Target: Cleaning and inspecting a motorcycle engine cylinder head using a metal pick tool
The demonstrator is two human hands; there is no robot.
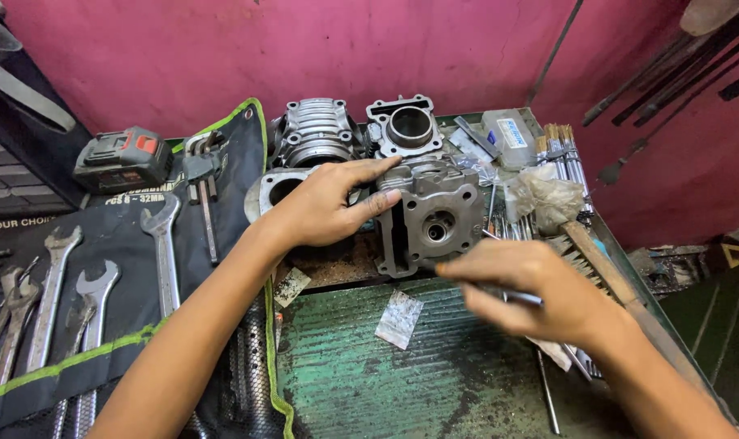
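A grey metal engine cylinder head [434,213] stands on edge near the middle of the green workbench [361,366]. My left hand [325,203] rests on its left side and top, fingers spread against it. My right hand [520,289] hovers in front of the head, blurred, pinching a thin metal tool [522,297] that points right. Behind the head stand a finned cylinder [316,130] and a cylinder block with a round bore [407,126].
A black tool roll [125,276] with several open-end wrenches lies at left, a power-tool battery [121,158] behind it. A wire brush with wooden handle [605,272], thin rods and a small plastic bag [399,319] lie at right and front. Pink wall behind.
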